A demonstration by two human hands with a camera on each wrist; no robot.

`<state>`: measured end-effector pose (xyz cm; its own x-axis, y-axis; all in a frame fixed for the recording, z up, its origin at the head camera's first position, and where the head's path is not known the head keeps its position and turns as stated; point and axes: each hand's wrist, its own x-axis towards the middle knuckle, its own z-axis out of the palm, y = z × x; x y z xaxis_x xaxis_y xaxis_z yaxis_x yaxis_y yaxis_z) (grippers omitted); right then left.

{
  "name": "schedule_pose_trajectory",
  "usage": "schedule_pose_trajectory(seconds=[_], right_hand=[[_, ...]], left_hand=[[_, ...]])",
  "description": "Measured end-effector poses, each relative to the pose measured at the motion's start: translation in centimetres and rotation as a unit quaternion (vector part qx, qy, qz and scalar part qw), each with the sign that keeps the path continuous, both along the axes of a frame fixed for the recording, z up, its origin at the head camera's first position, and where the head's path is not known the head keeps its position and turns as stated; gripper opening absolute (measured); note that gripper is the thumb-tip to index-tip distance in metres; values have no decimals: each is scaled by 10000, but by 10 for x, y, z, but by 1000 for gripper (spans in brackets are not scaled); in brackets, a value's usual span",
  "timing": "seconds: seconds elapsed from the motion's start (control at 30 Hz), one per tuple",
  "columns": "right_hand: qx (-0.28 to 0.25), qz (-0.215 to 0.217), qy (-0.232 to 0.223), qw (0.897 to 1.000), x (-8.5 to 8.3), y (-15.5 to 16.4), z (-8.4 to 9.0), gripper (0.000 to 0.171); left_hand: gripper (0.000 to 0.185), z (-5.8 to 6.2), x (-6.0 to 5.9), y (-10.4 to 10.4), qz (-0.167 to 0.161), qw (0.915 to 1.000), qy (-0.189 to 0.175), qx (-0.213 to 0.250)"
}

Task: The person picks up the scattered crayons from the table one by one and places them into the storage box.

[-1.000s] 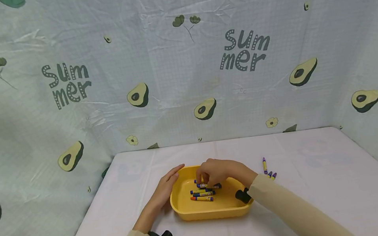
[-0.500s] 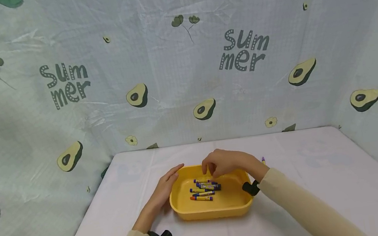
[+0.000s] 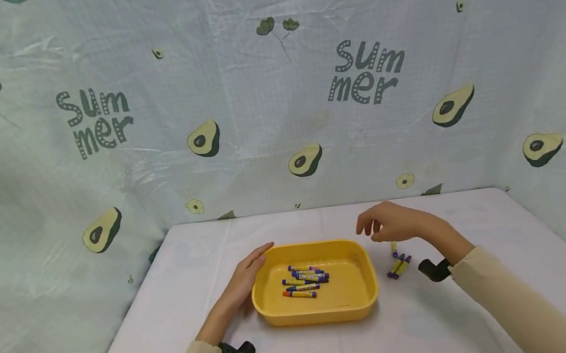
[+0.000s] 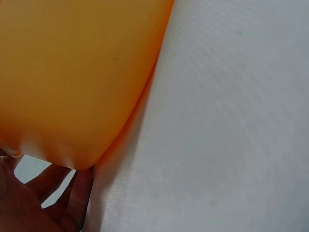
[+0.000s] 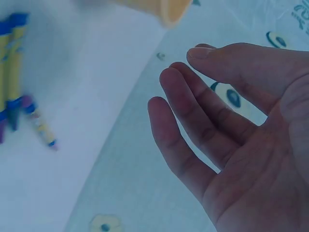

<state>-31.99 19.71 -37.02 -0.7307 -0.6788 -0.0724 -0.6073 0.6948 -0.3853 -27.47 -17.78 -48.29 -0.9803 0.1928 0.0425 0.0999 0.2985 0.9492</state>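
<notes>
A yellow tray [image 3: 356,304] sits on the white table and holds several crayons [image 3: 304,278]. My left hand [image 3: 249,270] rests with straight fingers against the tray's left wall [image 4: 72,87]. My right hand [image 3: 388,223] hovers empty above the table to the right of the tray, fingers relaxed [image 5: 193,130]. Below it lie three loose purple-and-yellow crayons [image 3: 398,262], which show blurred in the right wrist view [image 5: 14,77].
The white table [image 3: 482,222] ends at an avocado-print cloth backdrop [image 3: 274,112] behind and on both sides. Black wrist mounts sit at each sleeve [image 3: 237,352] [image 3: 434,270].
My right hand has left the crayons in the tray, lifted out and moved right to above the loose crayons. The left hand has stayed on the tray.
</notes>
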Motion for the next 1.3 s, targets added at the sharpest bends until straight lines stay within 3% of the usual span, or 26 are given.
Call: schedule_pose_trajectory(seconds=[0.2, 0.57, 0.97, 1.3], right_hand=[[-132, -254, -276, 9992, 4, 33, -22, 22], [-494, -511, -227, 9972, 6, 60, -70, 23], [-946, -891, -206, 9913, 13, 71, -86, 15], [-845, -881, -102, 9925, 24, 74, -92, 20]], left_hand=[[45, 1, 0, 0, 22, 10000, -60, 7], [45, 1, 2, 4, 160, 9997, -170, 14], [45, 2, -2, 6, 67, 10000, -39, 27], [45, 2, 1, 4, 84, 9999, -110, 85]])
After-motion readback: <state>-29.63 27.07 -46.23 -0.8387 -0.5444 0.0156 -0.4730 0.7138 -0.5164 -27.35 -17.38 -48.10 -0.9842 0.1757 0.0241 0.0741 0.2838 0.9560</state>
